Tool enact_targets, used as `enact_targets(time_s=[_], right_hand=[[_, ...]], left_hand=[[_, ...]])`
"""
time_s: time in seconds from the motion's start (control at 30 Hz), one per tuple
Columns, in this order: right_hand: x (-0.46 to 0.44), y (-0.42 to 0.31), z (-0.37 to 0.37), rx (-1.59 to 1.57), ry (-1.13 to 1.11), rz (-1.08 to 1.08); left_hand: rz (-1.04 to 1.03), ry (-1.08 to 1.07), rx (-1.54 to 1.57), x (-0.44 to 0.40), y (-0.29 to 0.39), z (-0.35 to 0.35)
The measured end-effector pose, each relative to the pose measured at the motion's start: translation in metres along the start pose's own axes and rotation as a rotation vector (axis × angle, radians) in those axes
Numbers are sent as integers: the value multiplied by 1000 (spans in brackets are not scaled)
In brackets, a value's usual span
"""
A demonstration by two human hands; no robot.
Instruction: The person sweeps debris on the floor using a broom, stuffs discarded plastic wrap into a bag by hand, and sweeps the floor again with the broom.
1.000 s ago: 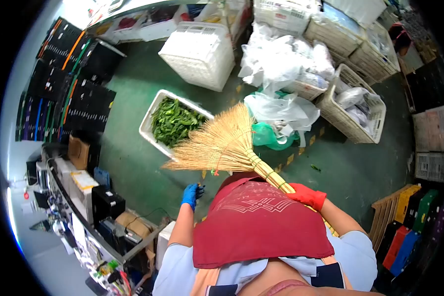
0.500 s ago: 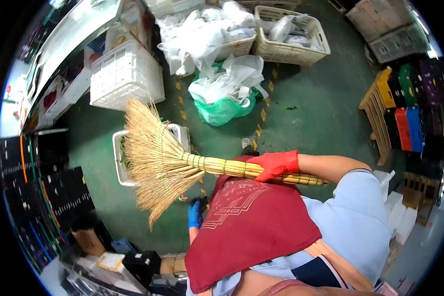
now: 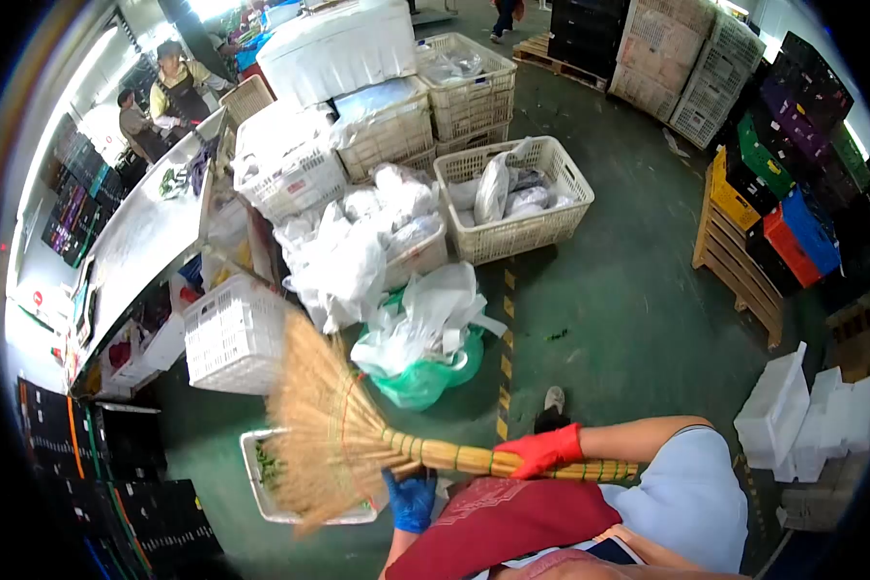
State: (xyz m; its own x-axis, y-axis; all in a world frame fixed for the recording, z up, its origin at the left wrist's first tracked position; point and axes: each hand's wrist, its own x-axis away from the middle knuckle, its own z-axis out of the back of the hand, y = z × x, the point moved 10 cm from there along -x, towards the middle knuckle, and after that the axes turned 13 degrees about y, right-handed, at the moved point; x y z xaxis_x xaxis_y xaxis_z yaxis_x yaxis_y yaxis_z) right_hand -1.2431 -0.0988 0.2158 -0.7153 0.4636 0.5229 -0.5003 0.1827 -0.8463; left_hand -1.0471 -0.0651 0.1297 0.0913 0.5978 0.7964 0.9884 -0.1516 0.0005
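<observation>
A straw broom lies crosswise in front of me, with its wide bristle fan to the left and its bound handle to the right. My right hand, in a red glove, is wrapped round the handle. Just below the broom's neck is my left hand, in a blue glove with dark fingertips. Its fingers point up, apart, at the broom's lower edge; whether they touch it I cannot tell. Behind the bristles stands a white bin with green leafy bits, partly hidden.
A green bag with white plastic sits on the floor ahead. Beyond it stand crates of bagged goods. A white crate is beside the table. Pallets with coloured crates stand right. Two people are at far left.
My view has tilted up, showing more of the room ahead. My left hand has come up from beside my apron to the broom's neck. The right hand keeps its hold on the handle.
</observation>
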Motion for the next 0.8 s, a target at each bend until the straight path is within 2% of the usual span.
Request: enact_targets(time_s=[0.03,0.07,0.13,0.17,0.2,0.23,0.27,0.3,0.33,0.4,0.47,0.53,0.6,0.63,0.67,0.73,0.8], right_hand=[[6,11,18,-10,-24,54],[12,25,36,-23,-56,106],[9,97,67,-161,-234,109],[-5,157,73,-291,-340,102],[-7,195,66,-439,-446,94],[10,205,105,-595,-457,-274],[-18,268,138,-407,-29,-158],[-17,296,180,-264,116,-246],[-22,327,220,10,207,-261],[-23,405,276,59,435,-484],[-45,494,307,192,647,-553],[-74,575,329,322,648,-645],[-118,624,357,487,739,-598],[-141,645,363,527,754,-623],[-163,662,375,569,777,-640],[-203,690,387,657,840,-627],[-234,753,386,641,897,-671]], left_hand=[[-174,1,-59,-8,-6,-18],[-223,-105,-142,-25,-14,-22],[-227,16,-204,-54,-53,-3],[-239,-33,-196,-79,-62,27],[-213,74,-211,-79,-85,36],[-184,179,-222,-78,-108,46],[-81,223,-202,-81,-131,62],[-39,292,-217,-84,-147,76],[-3,349,-219,-89,-167,90],[20,441,-233,-91,-200,113],[84,503,-255,-102,-209,121],[53,566,-235,-111,-209,173],[89,597,-237,-131,-221,160],[84,762,-173,-123,-216,193],[83,728,-147,-117,-212,204],[101,801,-139,-104,-209,213],[133,869,-114,-94,-212,218]])
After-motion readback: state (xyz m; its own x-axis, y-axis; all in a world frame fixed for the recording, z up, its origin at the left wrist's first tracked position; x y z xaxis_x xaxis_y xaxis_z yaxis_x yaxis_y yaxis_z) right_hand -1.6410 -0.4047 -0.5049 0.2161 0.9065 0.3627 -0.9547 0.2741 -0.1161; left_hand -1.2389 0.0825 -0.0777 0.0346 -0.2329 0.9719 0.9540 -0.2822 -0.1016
